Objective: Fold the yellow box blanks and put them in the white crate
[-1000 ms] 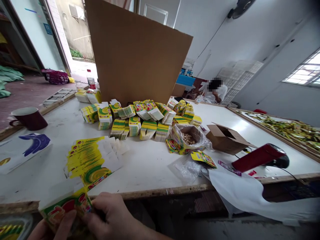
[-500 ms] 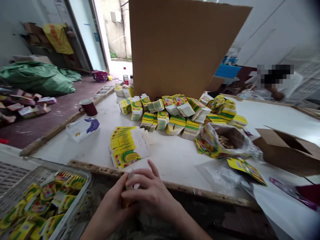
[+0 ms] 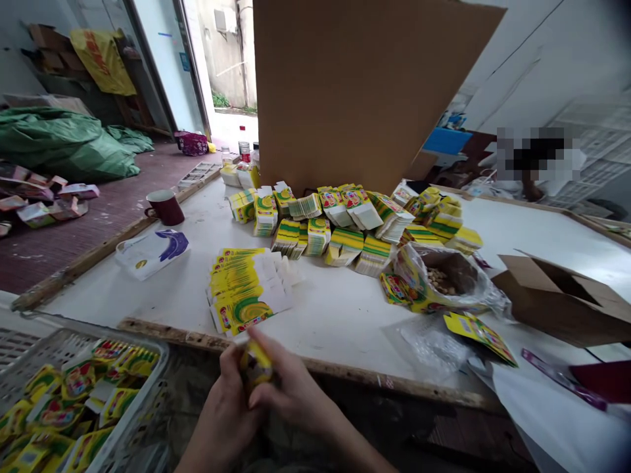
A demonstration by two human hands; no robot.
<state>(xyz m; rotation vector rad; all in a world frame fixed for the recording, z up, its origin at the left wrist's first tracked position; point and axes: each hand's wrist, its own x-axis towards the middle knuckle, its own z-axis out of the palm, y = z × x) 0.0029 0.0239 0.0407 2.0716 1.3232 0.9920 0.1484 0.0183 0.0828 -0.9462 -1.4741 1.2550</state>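
Between my two hands, at the table's near edge, is a small yellow carton (image 3: 257, 365), partly covered by fingers. My left hand (image 3: 227, 394) is wrapped round its left side. On the other side, my right hand (image 3: 290, 381) grips it with thumb and fingers. Just beyond the hands lies a fanned stack of flat yellow-and-white cartons (image 3: 246, 289). To the lower left, a grey plastic basket (image 3: 160, 358) holds many yellow cartons (image 3: 62, 414).
Bundled carton stacks (image 3: 345, 243) line the table's middle, before a tall cardboard sheet (image 3: 365, 92). A mug (image 3: 167, 208), an opened bag of small pale pieces (image 3: 444, 279) and a brown box (image 3: 562, 302) stand around. A person (image 3: 537, 157) sits at the far right.
My right hand has turned and its raised fingers have closed on the small carton, whose yellow side now shows. The view has shifted slightly to the right.
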